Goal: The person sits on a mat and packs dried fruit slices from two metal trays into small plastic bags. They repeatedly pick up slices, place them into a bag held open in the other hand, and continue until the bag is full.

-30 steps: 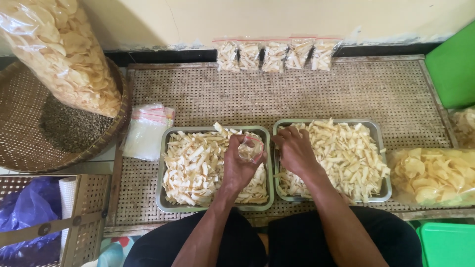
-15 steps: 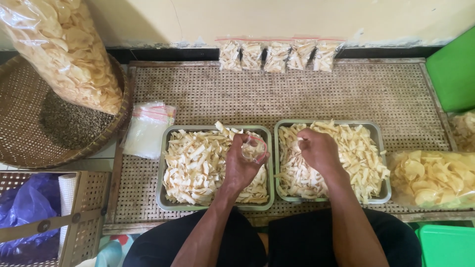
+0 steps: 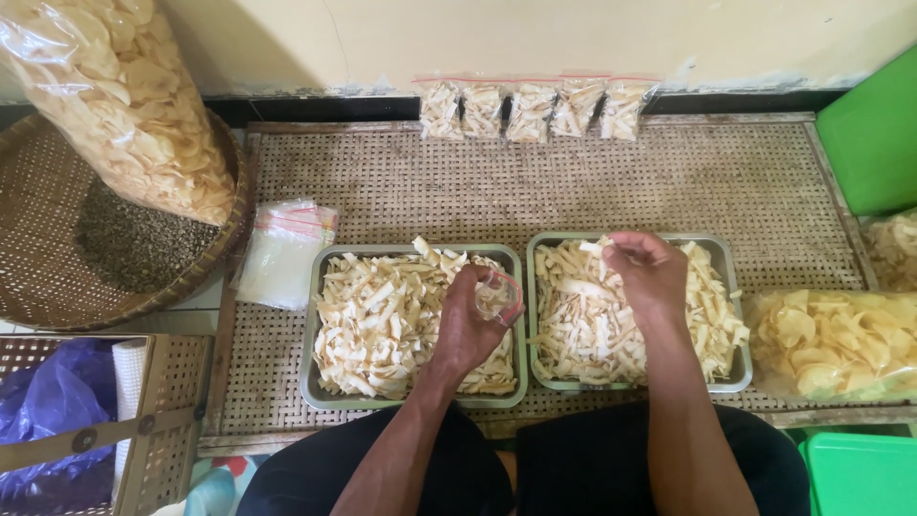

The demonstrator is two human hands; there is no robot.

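A row of five filled clear packets leans against the wall at twelve o'clock. A stack of empty plastic bags lies at nine o'clock on the woven mat. A tall sack of pale crackers stands in a round wicker basket at ten o'clock. A bag of yellow chips rests at three o'clock, beneath a green bin.

My woven mat carries two metal trays of chips, a stack of empty bags, and five filled packets.
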